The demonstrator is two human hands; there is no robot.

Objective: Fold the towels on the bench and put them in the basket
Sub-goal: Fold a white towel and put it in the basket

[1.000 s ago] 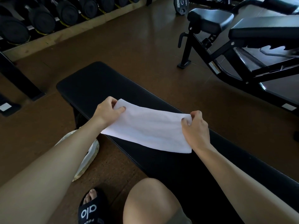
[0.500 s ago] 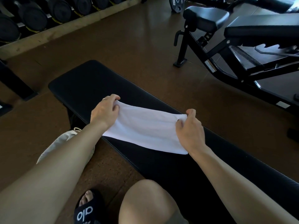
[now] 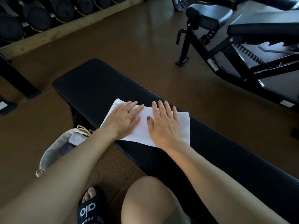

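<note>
Both palms flat on the towel (image 3: pixel 144 128)

Left hand (image 3: pixel 123 121) and right hand (image 3: pixel 164 125) spread wide, pressing it onto the bench (image 3: pixel 90 84). Basket (image 3: pixel 53 151) near-left on the floor holds cloth, I think.

Bench (image 3: pixel 90 84): black padded cover, matt, finely ribbed texture. Towel (image 3: pixel 142 126): white cloth, smooth. Basket (image 3: pixel 53 147): pale fabric, soft. Floor (image 3: pixel 129 46): brown, slight sheen.

A gym: racked dumbbells (image 3: pixel 37 16), padded bench (image 3: pixel 90 84), adjustable bench (image 3: pixel 242 38).
</note>
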